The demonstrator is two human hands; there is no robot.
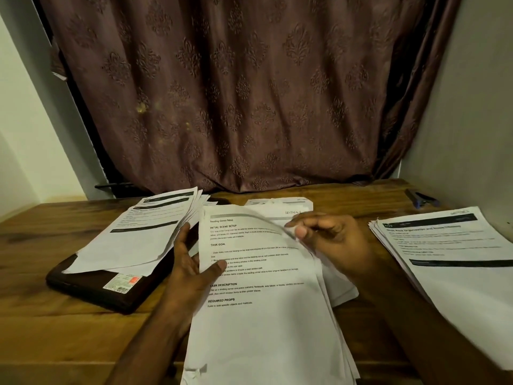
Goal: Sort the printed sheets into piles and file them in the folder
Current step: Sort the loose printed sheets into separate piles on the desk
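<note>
Sorting, centre stack: a stack of printed sheets lies on the wooden bench in front of the person, top page headed "Reading Corner Setup".
Right hand: the right hand curls over the stack's upper right part; thumb and fingers pinch the lifted, curved corner of the top sheet.
Left hand: the left hand sits at the stack's left edge, fingers spread and fairly straight, thumb lying on the page, the other fingers reaching up between this stack and the left pile.
Left pile: a fanned pile of sheets with dark header bars rests partly on top of the folder.
Folder: a dark brown folder lies closed and flat at bench left, a small label with a red patch on its cover.
Right pile: another pile of sheets lies at bench right, apart from the centre stack.
Far sheet: one more sheet peeks out behind the centre stack.
Pen: a blue pen-like item lies at the far right corner; too blurred to tell more.
Backdrop: a patterned brown curtain hangs behind the bench.
</note>
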